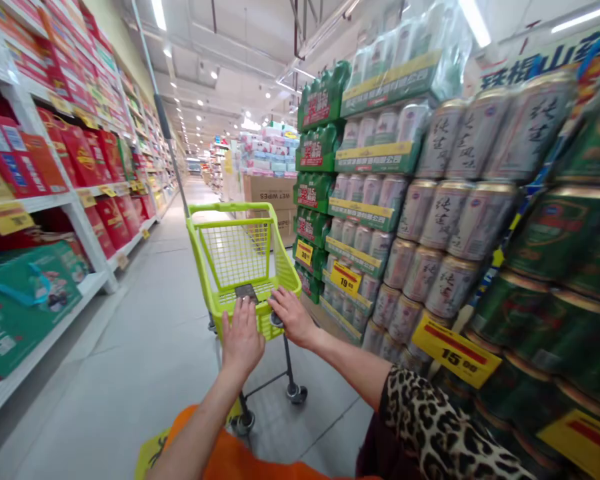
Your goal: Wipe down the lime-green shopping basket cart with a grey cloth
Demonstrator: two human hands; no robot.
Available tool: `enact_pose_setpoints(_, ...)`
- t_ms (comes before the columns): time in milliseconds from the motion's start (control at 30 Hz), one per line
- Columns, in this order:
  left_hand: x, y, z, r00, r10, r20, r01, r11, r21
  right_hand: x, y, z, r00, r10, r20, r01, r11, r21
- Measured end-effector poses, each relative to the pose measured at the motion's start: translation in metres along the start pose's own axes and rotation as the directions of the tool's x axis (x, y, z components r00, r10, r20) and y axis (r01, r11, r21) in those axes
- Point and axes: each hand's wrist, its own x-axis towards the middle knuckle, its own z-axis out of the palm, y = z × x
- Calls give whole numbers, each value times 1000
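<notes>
A lime-green shopping cart [196,263] with a mesh basket stands in front of me. My left hand [243,337] lies palm down at its near edge, fingers stretched forward and slightly apart. On the right of that edge, my right hand [293,317] is bent over the cart's handle area, with a dark grey handle end [277,321] showing beneath the fingers. Inside the basket, just beyond my left fingertips, is a small dark flat item [247,293]; its kind is unclear. My right arm wears a leopard-print sleeve [430,413]. Orange cloth shows below my left forearm.
Close on the right rise stacked packs of silver beer cans [443,213] and green cans [545,233], with yellow price tags [457,350]. White shelves [87,233] with red and green gift boxes line the left. Wet-wipe cartons [270,190] stand ahead, beside the aisle floor [145,287].
</notes>
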Motion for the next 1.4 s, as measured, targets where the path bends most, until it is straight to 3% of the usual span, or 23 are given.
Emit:
enact_pose_setpoints(67,1,-2,-4,999,22,33,-22,1000,-10,5,-1,-1,999,-33,-9,34,999,2)
enact_pose_setpoints(167,1,-17,-12,996,33,78,-33,999,-4,2,21,-13,1000,-7,26,8,999,-41)
enact_pose_setpoints(267,0,-33,-20,994,-42,105,37,998,46,-8,52,-22,988,154,14,-152,985,-86)
enact_pose_setpoints(367,-2,-33,-24,986,-94,138,84,993,77,-10,61,-17,967,252,-30,-253,967,-38)
enact_pose_setpoints(567,-5,-15,-25,977,-156,146,142,985,96,15,11,0,996,-87,25,80,977,198)
enact_pose_setpoints(667,-6,-14,-27,974,-170,148,156,983,100,18,5,-6,994,-85,67,71,980,188)
enact_pose_setpoints(833,-7,-10,-36,974,-151,169,139,987,84,8,34,-16,993,103,52,-106,993,45)
enact_pose_setpoints(1000,-9,18,-40,981,-88,173,88,996,6,-1,62,-19,981,190,40,-188,981,-46)
enact_pose_setpoints(1100,-5,33,-41,978,71,198,-58,996,-72,-9,86,-30,969,231,88,-222,970,-101)
enact_pose_setpoints(1167,4,36,-42,951,227,209,-209,972,-107,-13,104,-40,956,263,126,-248,960,-127)
enact_pose_setpoints(1233,17,32,-43,927,304,220,-288,952,-103,-16,120,-48,940,302,156,-281,949,-146)
enact_pose_setpoints(1400,47,21,-34,937,206,282,-218,976,9,-20,137,-56,923,331,195,-309,941,-135)
